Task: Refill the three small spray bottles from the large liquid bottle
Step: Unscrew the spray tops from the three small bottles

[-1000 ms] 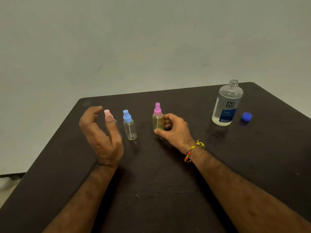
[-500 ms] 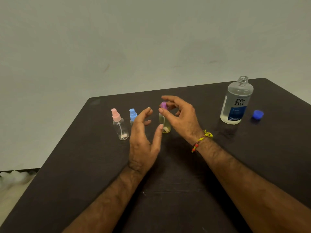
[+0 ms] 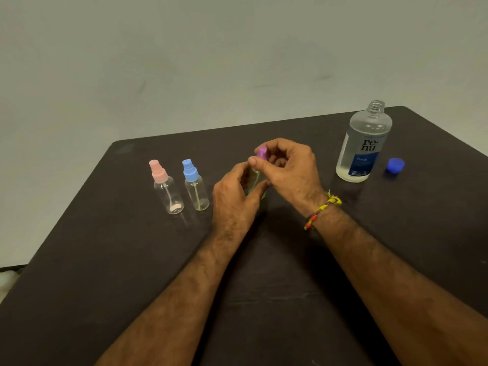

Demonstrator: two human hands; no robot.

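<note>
Three small clear spray bottles stand in a row on the dark table (image 3: 132, 260). The pink-topped bottle (image 3: 167, 190) is leftmost and the blue-topped bottle (image 3: 196, 186) stands beside it. My left hand (image 3: 233, 196) grips the body of the purple-topped bottle (image 3: 257, 179), which holds yellowish liquid. My right hand (image 3: 289, 169) pinches that bottle's purple spray top (image 3: 262, 152). The large clear liquid bottle (image 3: 364, 145), uncapped and with a blue label, stands upright to the right.
A blue cap (image 3: 395, 165) lies on the table just right of the large bottle. The table's far edge runs behind the bottles, with a pale floor beyond. A yellow and red thread band circles my right wrist.
My left hand moved right from the pink and blue bottles and took hold of the purple-topped bottle's body. My right hand shifted from the body up to the purple top.
</note>
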